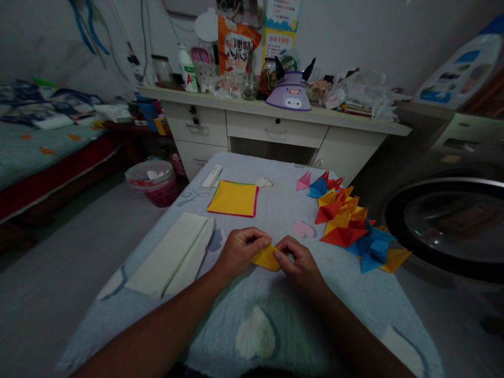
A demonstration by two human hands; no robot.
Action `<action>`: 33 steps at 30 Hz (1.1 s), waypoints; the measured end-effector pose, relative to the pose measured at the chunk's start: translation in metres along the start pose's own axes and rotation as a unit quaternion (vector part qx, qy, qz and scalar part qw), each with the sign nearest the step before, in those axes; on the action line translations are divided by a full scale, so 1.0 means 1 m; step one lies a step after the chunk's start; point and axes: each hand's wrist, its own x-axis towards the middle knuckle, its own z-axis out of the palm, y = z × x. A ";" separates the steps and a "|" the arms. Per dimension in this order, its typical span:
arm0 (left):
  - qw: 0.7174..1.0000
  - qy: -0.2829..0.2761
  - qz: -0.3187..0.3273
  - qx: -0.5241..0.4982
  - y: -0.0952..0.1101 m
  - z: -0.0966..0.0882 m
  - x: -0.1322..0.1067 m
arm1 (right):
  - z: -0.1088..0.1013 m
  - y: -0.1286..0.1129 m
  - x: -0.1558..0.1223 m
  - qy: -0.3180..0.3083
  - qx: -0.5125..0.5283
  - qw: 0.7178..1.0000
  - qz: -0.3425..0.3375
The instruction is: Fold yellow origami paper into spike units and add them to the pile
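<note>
A small piece of folded yellow paper [266, 259] is held between my two hands, low over the middle of the cloth-covered table. My left hand [243, 251] pinches its upper left part between thumb and fingers. At its right edge my right hand [299, 261] grips it, thumb in front. Beyond them lies a stack of square coloured paper [232, 198], yellow on top with red and green edges showing. To the right, several folded paper cranes [342, 215] in red, yellow, blue and pink stand crowded in a row.
A folded pale sheet [171, 254] lies left of my hands, and a small white box [211, 176] sits at the far left of the tablecloth [275, 320]. Behind stands a white desk [252, 123] with jars and bags. A washing machine [452, 152] is at right, a bin [151, 181] at left.
</note>
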 end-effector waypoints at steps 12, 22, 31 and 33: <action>1.000 -0.016 0.009 -0.014 0.001 0.001 0.001 | 0.000 -0.003 0.000 0.021 0.004 1.000 0.017; 0.994 0.057 -0.042 -0.086 0.003 0.000 0.003 | -0.001 0.003 -0.001 0.002 0.176 0.981 0.086; 0.973 0.021 -0.048 -0.226 0.000 0.001 0.002 | 0.001 0.019 0.004 -0.030 0.341 0.927 0.154; 0.964 -0.009 -0.051 -0.260 0.000 0.002 0.001 | 0.001 0.019 0.004 -0.033 0.380 0.908 0.170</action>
